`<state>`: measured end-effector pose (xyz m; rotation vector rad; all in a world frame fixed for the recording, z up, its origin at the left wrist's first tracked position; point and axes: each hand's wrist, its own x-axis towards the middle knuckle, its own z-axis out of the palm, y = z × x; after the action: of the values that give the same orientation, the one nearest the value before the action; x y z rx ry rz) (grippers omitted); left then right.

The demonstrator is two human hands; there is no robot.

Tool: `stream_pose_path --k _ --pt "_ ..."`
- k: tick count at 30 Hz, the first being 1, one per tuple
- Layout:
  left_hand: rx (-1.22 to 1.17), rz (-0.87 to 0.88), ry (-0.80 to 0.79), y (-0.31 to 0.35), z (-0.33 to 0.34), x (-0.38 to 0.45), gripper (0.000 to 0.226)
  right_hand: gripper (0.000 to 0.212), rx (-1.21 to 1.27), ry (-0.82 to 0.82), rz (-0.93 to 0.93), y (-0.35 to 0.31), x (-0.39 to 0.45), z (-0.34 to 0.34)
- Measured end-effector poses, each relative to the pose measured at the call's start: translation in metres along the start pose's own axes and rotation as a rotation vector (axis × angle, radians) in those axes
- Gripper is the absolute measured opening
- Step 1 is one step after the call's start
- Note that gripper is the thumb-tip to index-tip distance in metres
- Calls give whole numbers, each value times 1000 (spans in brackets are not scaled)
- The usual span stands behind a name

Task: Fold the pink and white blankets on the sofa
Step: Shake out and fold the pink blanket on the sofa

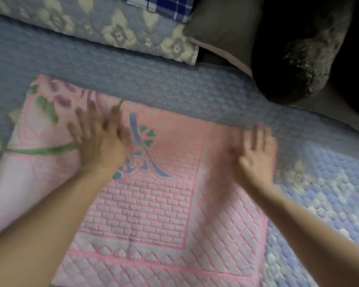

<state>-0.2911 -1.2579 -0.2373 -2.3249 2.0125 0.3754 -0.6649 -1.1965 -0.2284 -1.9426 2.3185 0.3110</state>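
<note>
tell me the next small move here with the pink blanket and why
Probably sweep both palms outward to finish flattening it. The left hand and right hand lie open and flat on the folded pink blanket, near its far edge, gripping nothing. The blanket already sits as a squared layer on the blue quilted sofa cover, so smoothing likely precedes another fold.

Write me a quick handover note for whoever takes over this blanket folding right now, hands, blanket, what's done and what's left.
Left hand: open, palm flat on the pink blanket, near its far left part.
Right hand: open, fingers spread, flat by the blanket's far right edge; blurred by motion.
Pink blanket: lies flat on the blue quilted sofa cover, already in a folded rectangle, brick pattern up.
Done: it looks at least partly folded and is being pressed smooth.
Left: any further fold on the pink one. No white blanket is in view, so its state cannot be told.
</note>
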Motion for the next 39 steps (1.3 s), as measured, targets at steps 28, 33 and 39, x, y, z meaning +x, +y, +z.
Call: stream_pose_path --k 28,33,39 --pt "-1912 -1617 -268 237 100 -432 78 64 1423 -763 611 97 -4 -2" --pt "-1978 -1673 -358 254 77 -417 87 50 1467 -854 582 107 -10 -26" --pt "-2229 -1495 -358 243 38 -426 48 50 1265 -676 710 91 -24 -72"
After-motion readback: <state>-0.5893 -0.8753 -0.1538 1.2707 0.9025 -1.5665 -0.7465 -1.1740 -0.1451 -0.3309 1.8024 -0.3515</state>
